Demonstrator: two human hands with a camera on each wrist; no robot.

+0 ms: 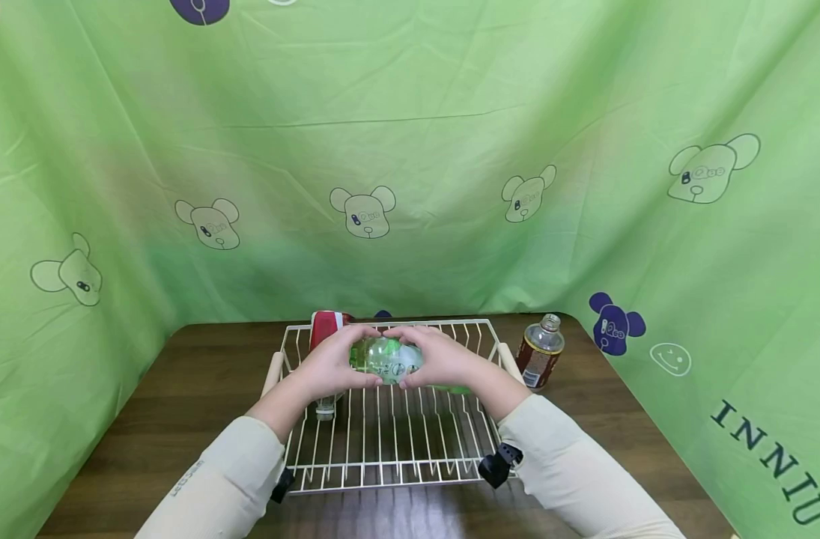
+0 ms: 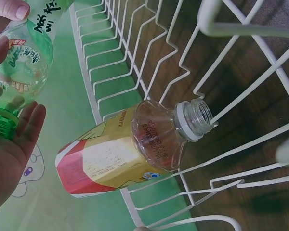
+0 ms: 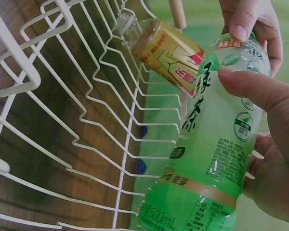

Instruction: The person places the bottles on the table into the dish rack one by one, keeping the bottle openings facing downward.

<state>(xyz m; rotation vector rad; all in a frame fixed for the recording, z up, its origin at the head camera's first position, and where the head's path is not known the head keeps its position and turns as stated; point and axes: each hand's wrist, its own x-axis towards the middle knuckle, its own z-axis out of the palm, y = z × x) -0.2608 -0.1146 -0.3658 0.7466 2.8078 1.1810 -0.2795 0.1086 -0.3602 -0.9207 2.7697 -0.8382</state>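
Observation:
Both hands hold a green tea bottle sideways above a white wire rack. My left hand grips it at the neck end, around the green cap. My right hand grips its body, thumb across the label in the right wrist view. The bottle's green base reaches out past the right hand. A red and yellow bottle lies in the left part of the rack, its uncapped neck toward me. Right of the rack, a brown-labelled bottle stands without a cap on the table.
The rack has upright wire dividers and a pale handle at each side. It stands on a dark wooden table. A green patterned cloth hangs behind the table and at both sides.

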